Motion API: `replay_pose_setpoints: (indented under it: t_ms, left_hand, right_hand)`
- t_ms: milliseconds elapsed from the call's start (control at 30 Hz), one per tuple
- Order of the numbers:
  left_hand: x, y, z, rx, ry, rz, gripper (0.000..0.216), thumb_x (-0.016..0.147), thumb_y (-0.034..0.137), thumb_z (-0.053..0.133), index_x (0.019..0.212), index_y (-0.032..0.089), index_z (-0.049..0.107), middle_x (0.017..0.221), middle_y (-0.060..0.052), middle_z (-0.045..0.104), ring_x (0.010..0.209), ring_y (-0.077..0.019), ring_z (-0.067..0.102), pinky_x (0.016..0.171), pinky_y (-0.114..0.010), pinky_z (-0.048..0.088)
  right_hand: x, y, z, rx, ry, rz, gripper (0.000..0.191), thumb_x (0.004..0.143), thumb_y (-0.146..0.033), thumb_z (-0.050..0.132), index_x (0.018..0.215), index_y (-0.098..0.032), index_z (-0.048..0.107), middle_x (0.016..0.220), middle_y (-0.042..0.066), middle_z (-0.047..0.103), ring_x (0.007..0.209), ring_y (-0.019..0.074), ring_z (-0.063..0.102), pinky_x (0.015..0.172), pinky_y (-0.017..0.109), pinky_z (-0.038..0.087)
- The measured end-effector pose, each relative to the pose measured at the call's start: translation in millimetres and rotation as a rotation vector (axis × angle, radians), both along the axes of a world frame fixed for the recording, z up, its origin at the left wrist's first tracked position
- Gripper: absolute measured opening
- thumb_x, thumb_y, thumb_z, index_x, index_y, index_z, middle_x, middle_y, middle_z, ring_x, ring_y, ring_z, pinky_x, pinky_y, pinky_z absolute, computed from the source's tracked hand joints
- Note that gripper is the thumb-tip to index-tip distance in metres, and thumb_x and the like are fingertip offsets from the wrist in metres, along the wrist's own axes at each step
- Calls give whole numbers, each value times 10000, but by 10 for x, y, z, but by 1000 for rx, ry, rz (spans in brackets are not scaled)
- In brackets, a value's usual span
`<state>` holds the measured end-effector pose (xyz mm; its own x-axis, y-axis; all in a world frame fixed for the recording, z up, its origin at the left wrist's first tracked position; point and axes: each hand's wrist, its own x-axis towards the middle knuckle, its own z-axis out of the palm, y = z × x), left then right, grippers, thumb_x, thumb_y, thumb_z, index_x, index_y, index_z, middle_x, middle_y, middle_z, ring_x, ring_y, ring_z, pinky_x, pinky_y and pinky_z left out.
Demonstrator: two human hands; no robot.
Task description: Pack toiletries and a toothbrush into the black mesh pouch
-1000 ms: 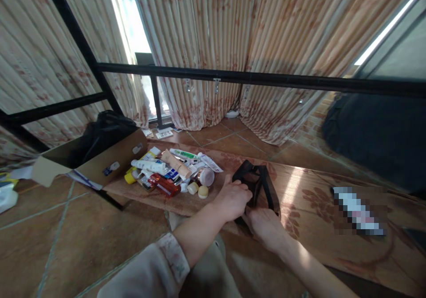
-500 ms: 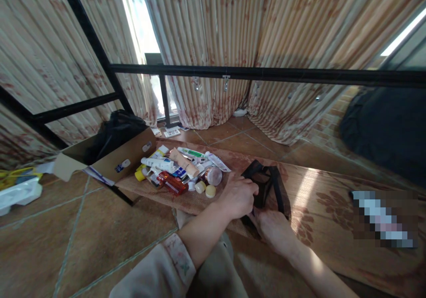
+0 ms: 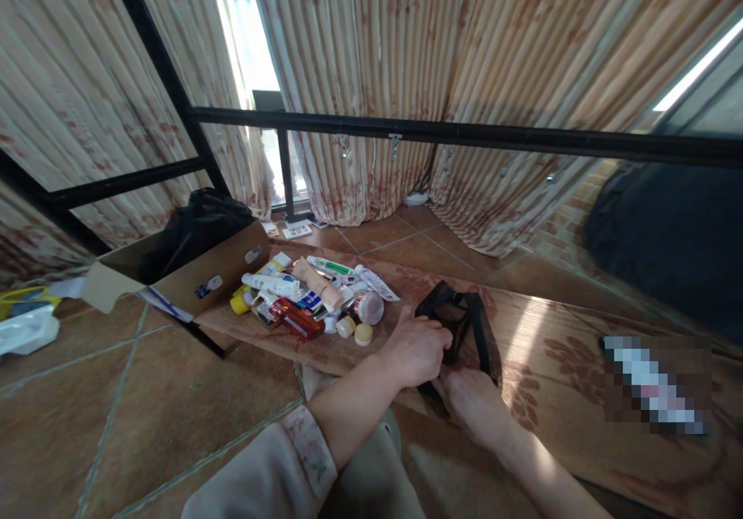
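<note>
A black mesh bag [image 3: 484,326] with dark trim lies on the long cloth-covered bench [image 3: 557,395]. My left hand [image 3: 419,345] is closed on the bag's near left edge, fingers curled over it. Beside it, my right hand [image 3: 473,403] grips the near edge, its fingertips partly hidden by the bag. To the left of my hands lies a pile of tubes and small containers: a red bottle [image 3: 297,319], a beige tube [image 3: 318,283], a white tube [image 3: 270,285], a clear round jar [image 3: 370,308] and two small cream-lidded jars, one of them a yellowish jar [image 3: 363,335].
An open cardboard box [image 3: 203,279] holding a black plastic bag [image 3: 197,221] stands at the bench's left end. A pixelated flat object [image 3: 655,386] lies on the right. Behind run a black metal rail [image 3: 464,132] and striped curtains [image 3: 360,55]. Tiled floor [image 3: 162,418] lies in front.
The view has shifted slightly, so the scene sits a little further left. Both hands keep hold of the mesh bag, whose straps have shifted slightly. The pile looks unchanged.
</note>
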<state>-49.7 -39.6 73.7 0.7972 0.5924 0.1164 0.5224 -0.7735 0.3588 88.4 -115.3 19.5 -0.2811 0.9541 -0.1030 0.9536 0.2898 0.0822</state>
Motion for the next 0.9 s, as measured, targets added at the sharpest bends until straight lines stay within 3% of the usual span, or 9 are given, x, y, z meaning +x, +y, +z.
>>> replay_pose_setpoints:
  t_ms: [233, 333, 500, 700, 800, 900]
  left_hand:
    - [5, 2, -42, 15, 1, 12, 185, 793, 141, 465, 869, 180, 629, 917, -25, 676, 932, -208, 587, 953, -454, 289]
    - [1, 8, -49, 22, 0, 16, 185, 792, 141, 464, 861, 181, 632, 913, -25, 679, 923, -209, 589, 954, -456, 294]
    - [-9, 17, -64, 25, 12, 16, 200, 790, 131, 459, 855, 180, 641, 905, -34, 685, 926, -210, 596, 967, -455, 297]
    - [-7, 52, -55, 4, -87, 39, 213, 787, 118, 460, 862, 189, 646, 920, -29, 686, 928, -207, 605, 975, -456, 323]
    - [-140, 132, -56, -5, -288, 160, 236, 800, 112, 453, 895, 200, 649, 968, -24, 687, 958, -180, 603, 962, -376, 374]
    - [-438, 201, -176, -55, -511, 472, 246, 830, 122, 421, 895, 186, 650, 954, -32, 691, 929, -154, 616, 897, -291, 436]
  right_hand:
    - [19, 22, -96, -2, -7, 3, 241, 925, -143, 395, 901, -164, 634, 719, 67, 702, 640, 173, 680, 520, 224, 361]
    - [6, 25, -85, -23, 6, 8, 230, 909, -129, 411, 952, -164, 634, 755, 71, 708, 675, 179, 684, 531, 228, 363]
    - [-39, 32, -55, -48, 3, -17, 236, 916, -141, 404, 877, -157, 636, 754, 71, 714, 691, 188, 687, 536, 229, 367]
    - [-104, 44, -63, -50, 20, -54, 424, 1002, -311, 265, 898, -161, 648, 748, 90, 716, 709, 194, 695, 571, 235, 410]
    - [-119, 46, -50, -45, 52, -86, 438, 1003, -368, 244, 983, -180, 639, 779, 85, 722, 746, 210, 701, 583, 251, 433]
    - [-124, 50, -15, -72, 74, -103, 421, 1002, -376, 244, 1041, -193, 620, 827, 88, 727, 774, 204, 703, 613, 253, 456]
